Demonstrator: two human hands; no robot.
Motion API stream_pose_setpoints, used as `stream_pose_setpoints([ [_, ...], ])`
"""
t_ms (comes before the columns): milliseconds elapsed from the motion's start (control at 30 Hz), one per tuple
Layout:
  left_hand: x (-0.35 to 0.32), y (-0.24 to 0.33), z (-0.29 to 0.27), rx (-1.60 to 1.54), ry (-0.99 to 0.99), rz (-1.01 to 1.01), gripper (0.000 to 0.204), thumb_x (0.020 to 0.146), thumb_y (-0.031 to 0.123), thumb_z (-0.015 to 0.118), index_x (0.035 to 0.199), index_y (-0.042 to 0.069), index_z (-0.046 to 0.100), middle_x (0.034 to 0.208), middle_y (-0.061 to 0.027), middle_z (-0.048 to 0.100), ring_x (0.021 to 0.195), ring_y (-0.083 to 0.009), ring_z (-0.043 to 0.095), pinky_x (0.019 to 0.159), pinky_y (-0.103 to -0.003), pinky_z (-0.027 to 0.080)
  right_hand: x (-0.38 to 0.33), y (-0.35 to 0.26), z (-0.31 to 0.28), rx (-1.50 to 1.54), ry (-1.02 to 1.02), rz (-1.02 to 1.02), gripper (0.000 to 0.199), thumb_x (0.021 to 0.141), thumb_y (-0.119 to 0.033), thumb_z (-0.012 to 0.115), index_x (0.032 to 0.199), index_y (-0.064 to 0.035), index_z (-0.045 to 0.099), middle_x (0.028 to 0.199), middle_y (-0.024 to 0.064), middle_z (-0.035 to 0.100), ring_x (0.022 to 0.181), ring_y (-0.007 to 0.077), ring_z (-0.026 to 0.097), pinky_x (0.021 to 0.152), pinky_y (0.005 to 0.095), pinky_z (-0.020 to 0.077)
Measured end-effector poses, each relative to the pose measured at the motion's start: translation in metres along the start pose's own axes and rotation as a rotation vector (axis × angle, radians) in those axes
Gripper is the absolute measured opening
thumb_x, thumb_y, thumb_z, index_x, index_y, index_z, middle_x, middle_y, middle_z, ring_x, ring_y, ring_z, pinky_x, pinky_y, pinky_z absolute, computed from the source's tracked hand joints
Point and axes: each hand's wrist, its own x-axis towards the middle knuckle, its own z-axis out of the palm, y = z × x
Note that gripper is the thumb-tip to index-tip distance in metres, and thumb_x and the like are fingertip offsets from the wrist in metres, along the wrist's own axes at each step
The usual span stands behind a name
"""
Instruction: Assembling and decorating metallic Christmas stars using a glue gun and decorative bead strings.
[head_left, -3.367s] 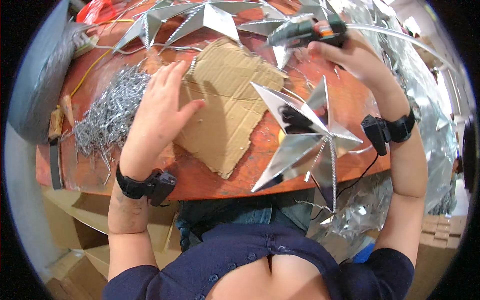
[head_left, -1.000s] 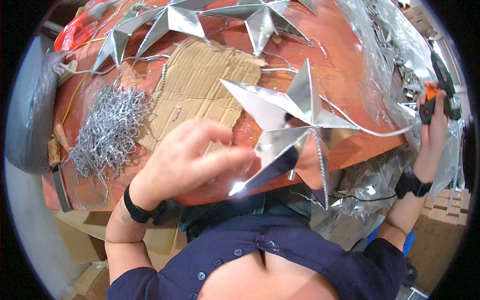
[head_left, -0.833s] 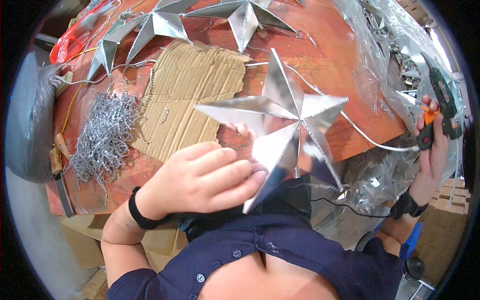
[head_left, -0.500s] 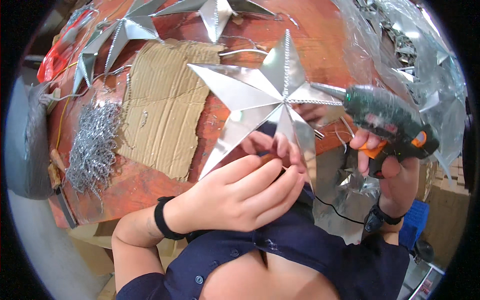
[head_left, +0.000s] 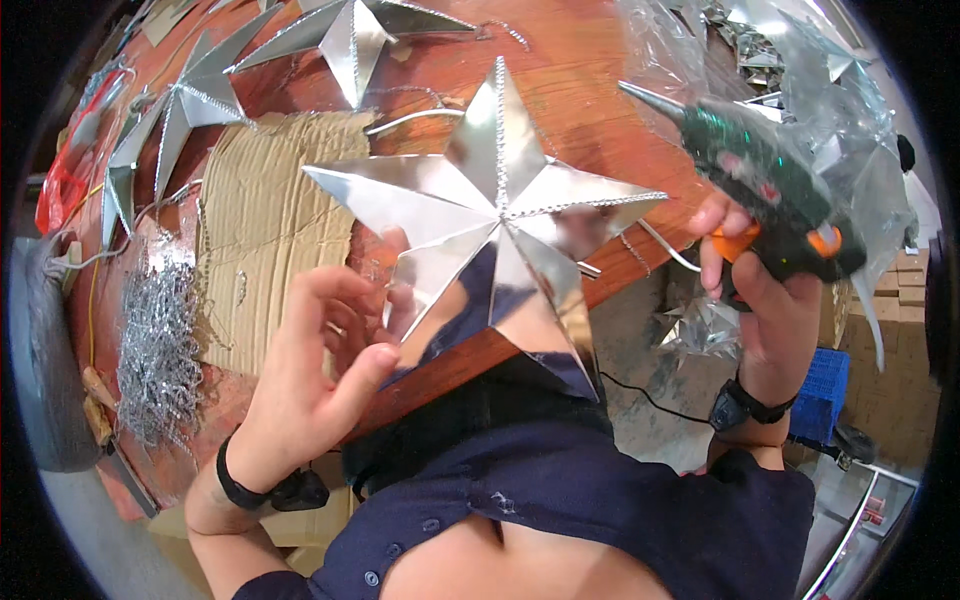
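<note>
Since half a second ago: silver star (head_left: 497, 215) lifted a little higher off the red tabletop (head_left: 580, 75) and turned, glue gun (head_left: 770, 190) swung in from the right, nozzle now pointing up-left just beside the star's right arm. Judged by the scene, well into a run of the same work: finished silver stars (head_left: 250, 70) lined along the far edge, a heap of wire hooks (head_left: 160, 345) waiting at left beside the cardboard sheet (head_left: 262, 250); on this star, gluing seemingly not yet begun. Left hand (head_left: 320, 375) raised under the star, palm turned up, fingers spread and only the tips touching its lower-left edge. Right hand (head_left: 765, 300) wrapped firmly round the gun's grip, a finger on the orange trigger, wrist cocked back.
</note>
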Motion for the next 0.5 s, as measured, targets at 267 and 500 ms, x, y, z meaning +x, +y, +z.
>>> stream_pose_setpoints([
  [267, -0.006, -0.029, 0.025, -0.648, -0.295, -0.030, 0.060, 0.089, 0.003, 0.062, 0.132, 0.009, 0.020, 0.117, -0.0119, 0.048, 0.093, -0.0145, 0.055, 0.077, -0.026, 0.046, -0.025, 0.004, -0.013, -0.351, -0.005, 0.037, 0.065, 0.050, -0.032, 0.093, 0.100, 0.0001, 0.067, 0.088, 0.0055, 0.070, 0.078, 0.0139, 0.065, 0.071, 0.0270, 0.0508],
  [500, -0.014, -0.039, 0.031, -0.385, -0.220, 0.158, 0.061, 0.084, 0.004, 0.068, 0.135, -0.002, 0.034, 0.123, -0.0169, 0.051, 0.104, -0.0242, 0.057, 0.089, -0.032, 0.047, -0.023, 0.007, 0.004, -0.485, -0.036, -0.003, 0.072, 0.042, -0.042, 0.091, 0.095, -0.0006, 0.065, 0.089, 0.0110, 0.069, 0.081, 0.0214, 0.067, 0.073, 0.0321, 0.0511],
])
